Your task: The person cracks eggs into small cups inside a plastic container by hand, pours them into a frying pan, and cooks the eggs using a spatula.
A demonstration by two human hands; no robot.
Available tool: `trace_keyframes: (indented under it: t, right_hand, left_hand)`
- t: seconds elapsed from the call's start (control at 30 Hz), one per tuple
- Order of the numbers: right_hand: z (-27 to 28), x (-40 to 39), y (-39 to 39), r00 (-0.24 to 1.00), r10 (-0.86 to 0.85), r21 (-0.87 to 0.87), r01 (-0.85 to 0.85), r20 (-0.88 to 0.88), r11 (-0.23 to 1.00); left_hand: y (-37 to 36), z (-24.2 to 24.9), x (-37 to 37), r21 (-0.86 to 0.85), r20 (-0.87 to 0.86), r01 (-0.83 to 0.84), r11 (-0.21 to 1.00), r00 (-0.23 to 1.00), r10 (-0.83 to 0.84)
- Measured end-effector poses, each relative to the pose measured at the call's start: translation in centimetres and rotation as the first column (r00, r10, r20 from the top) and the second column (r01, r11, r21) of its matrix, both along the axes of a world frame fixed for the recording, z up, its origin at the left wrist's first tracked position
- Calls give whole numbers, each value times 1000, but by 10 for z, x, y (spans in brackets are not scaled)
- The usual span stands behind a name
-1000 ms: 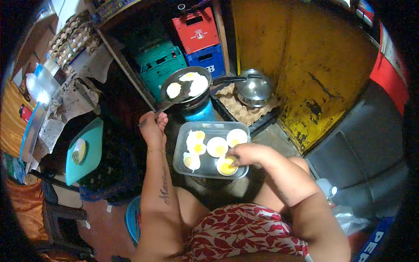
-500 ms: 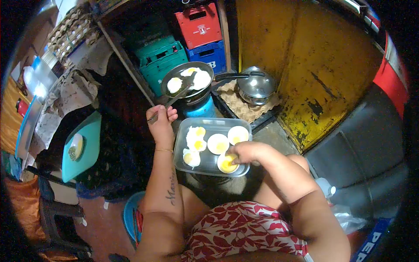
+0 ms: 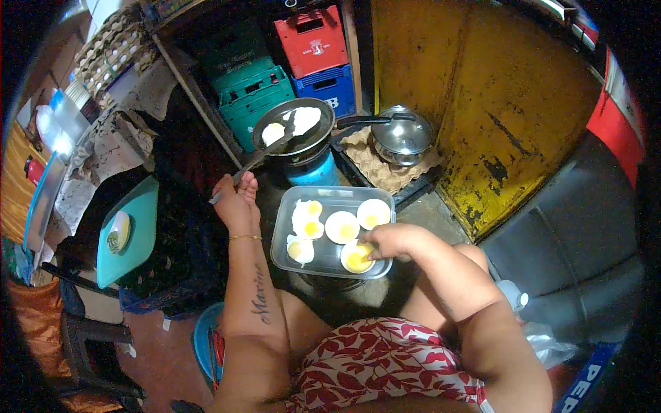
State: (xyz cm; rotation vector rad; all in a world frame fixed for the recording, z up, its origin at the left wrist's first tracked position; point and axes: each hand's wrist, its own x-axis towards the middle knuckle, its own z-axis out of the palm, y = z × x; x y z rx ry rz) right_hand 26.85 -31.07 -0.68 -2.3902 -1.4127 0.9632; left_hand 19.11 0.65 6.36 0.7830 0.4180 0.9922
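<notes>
My left hand [image 3: 235, 201] is closed round the handle of a metal spatula [image 3: 279, 141]. Its blade end is in a dark frying pan [image 3: 310, 146], among white fried eggs [image 3: 305, 120]. My right hand [image 3: 389, 242] pinches the rim of a small white bowl [image 3: 346, 258] with yellow egg in it, at the near right corner of a clear plastic container [image 3: 279, 237]. Two similar round white bowls with yellow centres, one of them the middle bowl [image 3: 332, 227], sit beside it. Irregular fried eggs [image 3: 308, 224] lie along the container's left side.
The pan stands on a burner over a blue canister [image 3: 313, 171]. A lidded steel pot [image 3: 403, 138] rests on an egg carton [image 3: 361, 151] to its right. Red [image 3: 310, 41], blue and green crates [image 3: 255, 96] stack behind. A turquoise tray [image 3: 141, 237] is at left.
My left hand has moved left and slightly down, and the spatula's blade has shifted left within the pan. The eggs there have shifted. My right hand stays at the same bowl.
</notes>
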Motion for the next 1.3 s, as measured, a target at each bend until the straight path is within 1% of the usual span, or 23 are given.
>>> trace_keyframes:
  t: [0.03, 0.17, 0.23, 0.27, 0.33, 0.37, 0.43, 0.47, 0.53, 0.63, 0.73, 0.87, 0.93, 1.03, 1.13, 1.27, 1.3]
  right_hand:
    - [0, 0, 0, 1000, 1, 0, -1, 1, 1000]
    - [3, -3, 3, 1000, 0, -28, 0, 8, 1000]
    - [3, -3, 5, 1000, 0, -37, 0, 6, 999]
    - [1, -3, 6, 1000, 6, -29, -6, 11, 1000]
    - [-1, -2, 7, 1000, 15, -21, -15, 15, 1000]
    - [-1, -2, 8, 1000, 14, -31, -13, 11, 999]
    - [-3, -2, 10, 1000, 15, -42, -15, 7, 999]
    - [-4, -2, 10, 1000, 22, -29, -21, 13, 999]
    - [-8, -1, 11, 999, 29, -16, -29, 20, 999]
    - [-13, 1, 14, 999, 39, -26, -39, 20, 999]
    - [-12, 0, 15, 998, 42, -29, -41, 36, 999]
    - [-6, -2, 16, 999, 35, -52, -33, 34, 998]
    - [-4, -2, 16, 999, 35, -56, -33, 39, 998]
    - [-4, -1, 16, 999, 26, -55, -25, 32, 998]
    - [-6, 0, 15, 999, 35, -42, -34, 33, 999]
    - [1, -1, 15, 999, 30, -44, -28, 42, 999]
    - [2, -1, 15, 999, 36, -41, -34, 41, 999]
  left_hand:
    - [0, 1, -2, -7, 16, -21, 1000, 1000, 21]
    - [12, 2, -8, -14, 30, -13, 1000, 999, 14]
    - [16, 2, -10, -84, 62, -5, 996, 998, 11]
    - [19, 1, -12, -83, 61, -7, 997, 998, 13]
    - [26, -3, -17, -160, 117, 61, 985, 992, -43]
    - [30, -5, -19, -159, 116, 58, 986, 992, -40]
    - [36, -5, -23, -189, 74, 115, 975, 992, -103]
    - [37, -7, -23, -189, 73, 114, 975, 992, -101]
    - [36, -7, -22, -277, 143, 157, 948, 982, -121]
    - [36, -9, -23, -268, 177, 160, 950, 977, -114]
    - [36, -9, -24, -255, 154, 137, 957, 983, -99]
    - [38, -9, -26, -273, 164, 143, 952, 981, -100]
    - [45, -14, -27, -299, 222, 193, 935, 967, -128]
    - [48, -15, -28, -318, 238, 237, 918, 957, -164]
    - [40, -10, -29, -309, 217, 211, 927, 965, -147]
    - [38, -8, -30, -315, 201, 229, 921, 965, -171]
    - [35, -7, -28, -307, 157, 184, 934, 978, -141]
